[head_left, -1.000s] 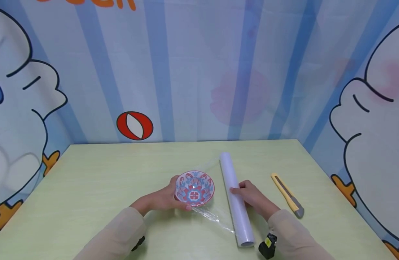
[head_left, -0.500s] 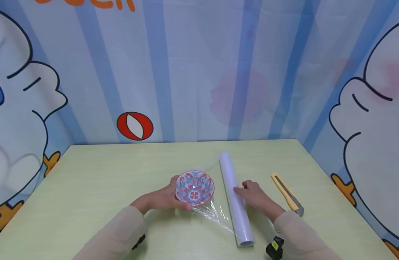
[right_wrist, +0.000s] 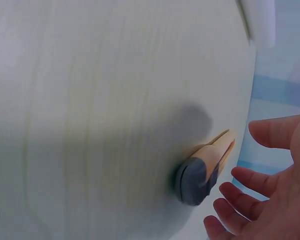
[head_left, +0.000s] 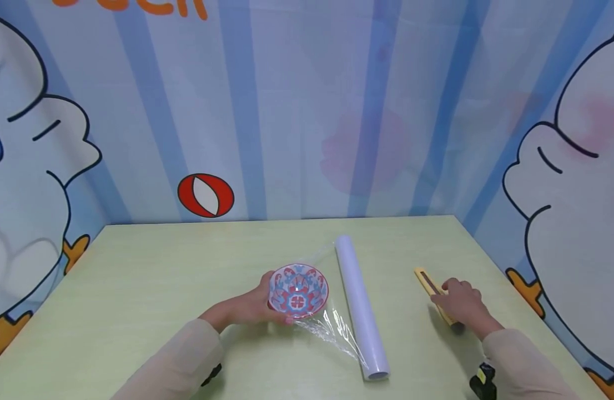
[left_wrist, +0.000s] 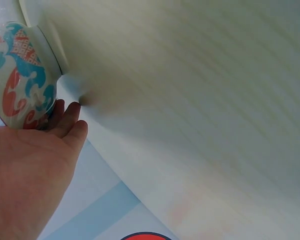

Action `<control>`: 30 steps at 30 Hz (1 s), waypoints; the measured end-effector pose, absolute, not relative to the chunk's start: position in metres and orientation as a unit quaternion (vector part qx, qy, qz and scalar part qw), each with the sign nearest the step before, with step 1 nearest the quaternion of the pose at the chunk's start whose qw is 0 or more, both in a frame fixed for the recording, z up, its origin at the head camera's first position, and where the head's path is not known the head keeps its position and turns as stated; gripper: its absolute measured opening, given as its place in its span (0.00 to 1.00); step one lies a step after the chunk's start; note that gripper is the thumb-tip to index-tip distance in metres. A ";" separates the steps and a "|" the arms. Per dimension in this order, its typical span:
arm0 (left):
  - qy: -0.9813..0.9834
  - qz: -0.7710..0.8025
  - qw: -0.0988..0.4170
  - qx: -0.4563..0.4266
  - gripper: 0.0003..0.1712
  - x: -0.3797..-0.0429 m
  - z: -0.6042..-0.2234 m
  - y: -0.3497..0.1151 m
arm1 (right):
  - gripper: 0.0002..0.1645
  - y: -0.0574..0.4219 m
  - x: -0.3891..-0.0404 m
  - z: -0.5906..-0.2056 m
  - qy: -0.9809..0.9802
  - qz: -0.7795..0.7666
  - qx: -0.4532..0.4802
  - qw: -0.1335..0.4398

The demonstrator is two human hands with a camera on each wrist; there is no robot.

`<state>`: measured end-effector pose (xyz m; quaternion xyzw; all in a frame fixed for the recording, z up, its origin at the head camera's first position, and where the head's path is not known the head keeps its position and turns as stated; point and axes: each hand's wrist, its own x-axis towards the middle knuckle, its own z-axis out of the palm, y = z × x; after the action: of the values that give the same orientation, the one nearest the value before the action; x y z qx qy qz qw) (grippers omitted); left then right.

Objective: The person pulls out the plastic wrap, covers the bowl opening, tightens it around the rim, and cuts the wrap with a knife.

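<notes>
A small bowl (head_left: 298,291) with a red and blue pattern sits left of the table's middle, its inside facing me. My left hand (head_left: 254,304) holds it from the left, thumb at the near side and fingers round the far side. Clear plastic wrap (head_left: 332,331) stretches from the bowl to a long white roll (head_left: 359,305) on its right. Over on the right, my right hand (head_left: 464,307) reaches above a yellow utility knife (head_left: 427,280), partly covering it. In the right wrist view the fingers are spread beside the knife's dark grey end (right_wrist: 192,182), with a gap between.
The pale wooden table (head_left: 187,266) carries these things, and its far edge meets a blue striped cloth backdrop (head_left: 302,111). Printed white cartoon figures stand on both side walls. A black wrist camera (head_left: 483,380) hangs under the right sleeve.
My right hand has let go of the roll and moved right, over the utility knife. The left hand and bowl have stayed in place.
</notes>
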<state>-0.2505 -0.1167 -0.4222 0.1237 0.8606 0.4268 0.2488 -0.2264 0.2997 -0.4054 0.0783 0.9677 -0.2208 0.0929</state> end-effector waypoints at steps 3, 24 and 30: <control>0.859 0.429 0.248 0.127 0.66 -0.250 -0.421 -0.116 | 0.33 0.305 -0.228 -0.408 0.964 -0.231 0.082 0.102; 0.856 0.434 0.250 0.127 0.67 -0.249 -0.420 -0.118 | 0.21 0.302 -0.229 -0.426 0.939 -0.303 0.096 0.133; 0.852 0.442 0.251 0.128 0.66 -0.249 -0.421 -0.118 | 0.19 0.292 -0.229 -0.426 0.929 -0.340 0.096 0.109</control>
<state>-0.2486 -0.1182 -0.4212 0.1278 0.8518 0.4416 0.2511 -0.2288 0.2922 -0.4261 0.0961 0.9290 -0.3405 0.1088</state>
